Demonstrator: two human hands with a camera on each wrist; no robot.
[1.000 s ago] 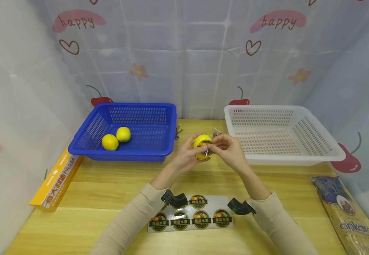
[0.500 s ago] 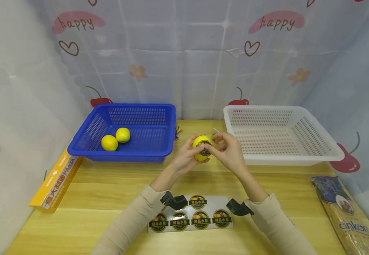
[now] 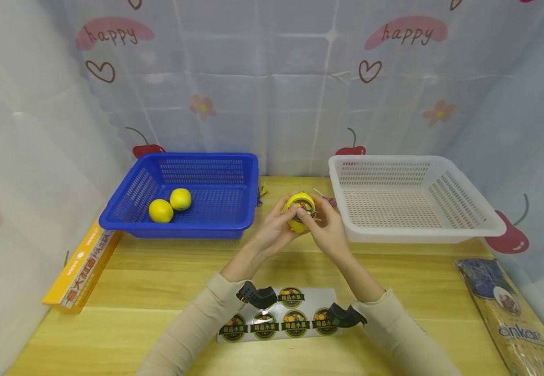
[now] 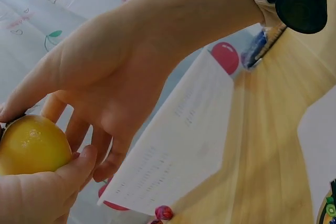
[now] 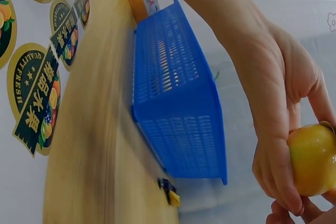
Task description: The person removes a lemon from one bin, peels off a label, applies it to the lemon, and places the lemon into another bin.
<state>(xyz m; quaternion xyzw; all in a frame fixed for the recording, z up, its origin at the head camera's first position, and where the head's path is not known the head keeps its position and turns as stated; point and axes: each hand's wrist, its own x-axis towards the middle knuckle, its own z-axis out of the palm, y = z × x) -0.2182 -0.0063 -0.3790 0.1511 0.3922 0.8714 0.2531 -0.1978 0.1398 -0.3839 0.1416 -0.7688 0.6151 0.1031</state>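
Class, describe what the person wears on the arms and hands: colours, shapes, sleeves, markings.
The left sleeve and right sleeve are beige, ending near the wrists. At the cuffs sit curved black devices: the left camera, dotted with small holes, and the right camera. The left hand and right hand wear no gloves.

room before blue basket (image 3: 178,226); white basket (image 3: 389,208) hems in right hand (image 3: 329,230).

head: bright, even light | glare on sticker sheet (image 3: 279,316) | wrists: dimmer, highlights on yellow fruit (image 4: 34,148)
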